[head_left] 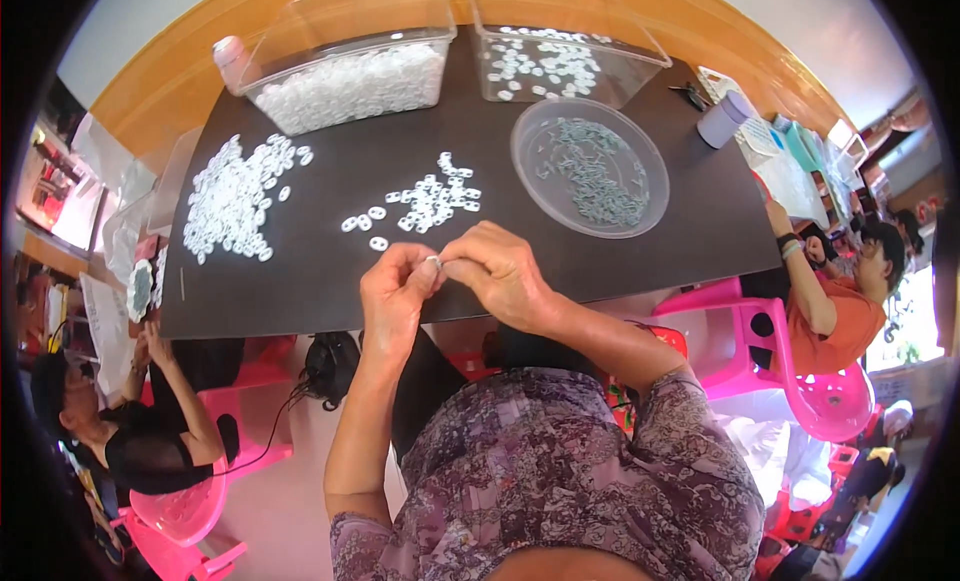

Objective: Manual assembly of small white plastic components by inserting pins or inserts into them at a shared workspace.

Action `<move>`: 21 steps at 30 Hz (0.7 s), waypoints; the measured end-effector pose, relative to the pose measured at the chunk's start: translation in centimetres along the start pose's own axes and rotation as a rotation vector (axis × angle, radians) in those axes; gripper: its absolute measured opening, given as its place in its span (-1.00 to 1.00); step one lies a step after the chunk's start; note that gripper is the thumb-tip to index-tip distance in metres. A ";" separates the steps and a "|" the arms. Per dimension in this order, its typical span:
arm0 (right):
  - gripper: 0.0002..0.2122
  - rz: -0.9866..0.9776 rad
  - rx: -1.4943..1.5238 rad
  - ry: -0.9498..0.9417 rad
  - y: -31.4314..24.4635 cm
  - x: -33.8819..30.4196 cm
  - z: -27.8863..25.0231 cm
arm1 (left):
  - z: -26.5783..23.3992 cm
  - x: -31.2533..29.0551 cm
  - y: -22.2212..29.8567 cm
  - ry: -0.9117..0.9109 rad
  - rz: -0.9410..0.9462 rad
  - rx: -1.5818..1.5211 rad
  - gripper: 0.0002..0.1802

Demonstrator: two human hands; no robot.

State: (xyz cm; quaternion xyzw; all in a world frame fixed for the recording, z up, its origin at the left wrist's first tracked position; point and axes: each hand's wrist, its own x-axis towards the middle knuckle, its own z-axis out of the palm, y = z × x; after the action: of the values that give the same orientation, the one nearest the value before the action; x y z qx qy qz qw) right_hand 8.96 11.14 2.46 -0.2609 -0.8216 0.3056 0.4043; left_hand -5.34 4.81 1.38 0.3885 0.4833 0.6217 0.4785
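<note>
My left hand (393, 289) pinches a small white oval piece (432, 262) between thumb and fingertips, just over the table's near edge. Against it, the fingers of my right hand (498, 273) are pressed together; whatever they grip is too small to make out. Just beyond my hands lies a small cluster of white oval pieces with two holes (432, 203), a few of them set apart to its left. A larger heap of white oval pieces (232, 196) spreads on the left. At the right stands a round clear tray (524, 166) with many thin grey-green parts (600, 171).
On the dark table (400, 161), two clear bins (445, 41) (640, 81) at the back hold more white pieces. A pink-capped bottle (230, 61) and a lilac-lidded cup (724, 121) stand near the far corners. People sit at both sides on pink chairs (745, 331).
</note>
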 end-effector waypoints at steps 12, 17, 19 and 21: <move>-0.92 0.098 -0.587 0.087 8.9 2.2 -11.0 | 0.6 -1.7 -1.3 0.074 -0.016 -0.125 -0.86; -0.93 0.081 -0.700 0.005 10.8 2.9 -10.3 | 0.5 -1.8 -1.7 0.097 -0.018 -0.128 -0.86; -0.93 0.058 -0.707 -0.007 11.0 3.2 -9.9 | 0.5 -1.7 -1.7 0.094 -0.020 -0.124 -0.86; -0.96 0.023 -0.734 -0.095 11.4 3.5 -9.6 | 0.4 -1.7 -1.7 0.090 -0.021 -0.119 -0.86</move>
State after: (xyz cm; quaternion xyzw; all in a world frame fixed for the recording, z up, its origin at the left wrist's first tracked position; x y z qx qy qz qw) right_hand 17.04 24.04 0.73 -0.3831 -0.8915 0.0070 0.2417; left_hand -4.14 3.35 -0.19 0.3258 0.4704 0.6612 0.4851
